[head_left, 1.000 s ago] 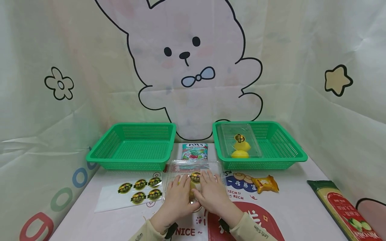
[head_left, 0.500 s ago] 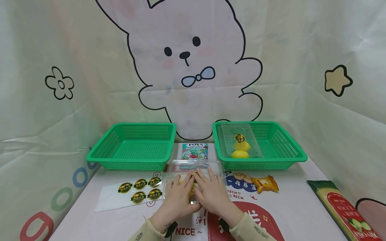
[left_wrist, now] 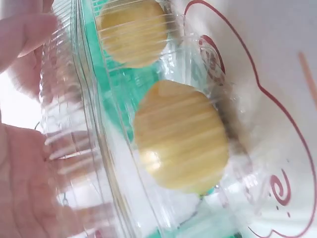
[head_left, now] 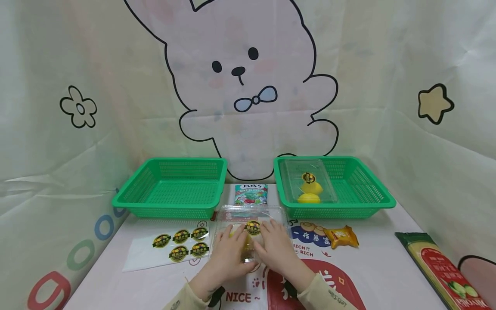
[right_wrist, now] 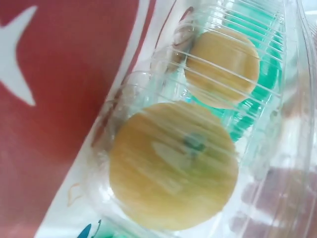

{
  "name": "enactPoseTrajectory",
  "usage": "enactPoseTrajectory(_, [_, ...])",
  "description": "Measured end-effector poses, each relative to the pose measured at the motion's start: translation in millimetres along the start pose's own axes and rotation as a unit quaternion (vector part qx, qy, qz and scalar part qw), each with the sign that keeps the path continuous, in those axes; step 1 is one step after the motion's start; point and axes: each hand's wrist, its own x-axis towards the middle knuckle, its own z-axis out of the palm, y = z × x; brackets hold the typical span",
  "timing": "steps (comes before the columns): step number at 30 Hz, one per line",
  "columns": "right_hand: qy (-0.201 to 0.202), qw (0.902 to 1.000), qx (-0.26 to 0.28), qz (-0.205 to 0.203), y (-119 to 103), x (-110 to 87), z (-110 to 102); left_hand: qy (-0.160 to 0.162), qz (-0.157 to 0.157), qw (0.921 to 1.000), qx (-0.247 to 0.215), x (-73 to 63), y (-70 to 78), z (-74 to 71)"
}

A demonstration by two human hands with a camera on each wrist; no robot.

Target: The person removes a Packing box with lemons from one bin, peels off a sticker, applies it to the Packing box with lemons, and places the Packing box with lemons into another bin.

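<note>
A clear plastic clamshell box (head_left: 248,212) sits on the table in the middle of the head view. Through its ribbed wall, both wrist views show two round yellow-orange fruits, a nearer fruit (left_wrist: 181,139) and a farther fruit (left_wrist: 132,32); a green stem mark shows on the nearer one in the right wrist view. A round black-and-gold sticker (head_left: 252,227) lies on the lid. My left hand (head_left: 229,255) rests on the lid's left part, fingers extended forward. On the right part rests my right hand (head_left: 280,250), its fingers slightly bent beside the sticker.
A sticker sheet (head_left: 155,254) lies left of the box. Behind stand a green basket (head_left: 170,213) and another green basket (head_left: 341,211), holding a clear box (head_left: 329,189) of yellow fruits. A candy bag (head_left: 251,195), orange packet (head_left: 342,237) and long green-red packet (head_left: 438,267) lie around.
My right fingers passed over the sticker and have drawn back to its right, uncovering it. My left hand has barely moved, and the box stays in place.
</note>
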Motion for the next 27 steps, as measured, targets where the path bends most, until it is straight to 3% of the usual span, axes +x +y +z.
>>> enactPoseTrajectory(3, [0.074, 0.9954, 0.061, -0.007, 5, -1.6, -3, 0.044, 0.006, 0.9976, -0.053, -3.4, -4.9, -0.9])
enactPoseTrajectory(5, [0.129, 0.9865, 0.1, -0.009, 10, -1.7, -7, 0.094, 0.009, 0.9907, -0.098, -6.7, -9.3, -2.4])
enactPoseTrajectory(7, [0.165, 0.9772, 0.134, 0.008, 17, -1.6, -13, 0.155, 0.002, 0.9773, -0.144, -10.2, -14.5, -5.2])
enactPoseTrajectory(9, [0.171, 0.9683, 0.174, 0.05, 26, -1.2, -19, 0.21, -0.022, 0.959, -0.189, -13.6, -20.7, -8.6])
enactPoseTrajectory(12, [0.12, 0.9488, 0.251, 0.149, 41, -2.3, -26, 0.243, -0.1, 0.9304, -0.256, -17.9, -31.5, -14.4])
enactPoseTrajectory(15, [0.038, 0.9194, 0.313, 0.235, 53, -4.3, -30, 0.194, -0.202, 0.9059, -0.318, -21.9, -42.7, -18.0])
enactPoseTrajectory(17, [-0.004, 0.9023, 0.34, 0.265, 58, -6.0, -30, 0.133, -0.259, 0.8912, -0.348, -24.5, -49.2, -19.0])
enactPoseTrajectory(19, [-0.032, 0.8873, 0.363, 0.282, 61, -7.2, -29, 0.074, -0.296, 0.8713, -0.384, -27.2, -53.7, -18.4])
enactPoseTrajectory(21, [-0.048, 0.8746, 0.383, 0.294, 62, -8.1, -27, 0.03, -0.319, 0.8538, -0.41, -29.2, -56.5, -16.5])
enactPoseTrajectory(24, [-0.064, 0.8595, 0.398, 0.314, 63, -8.8, -26, -0.003, -0.336, 0.835, -0.435, -30.3, -57.0, -13.0])
enactPoseTrajectory(27, [-0.075, 0.8505, 0.4, 0.333, 64, -9.5, -26, -0.011, -0.341, 0.8273, -0.446, -29.8, -56.1, -10.0])
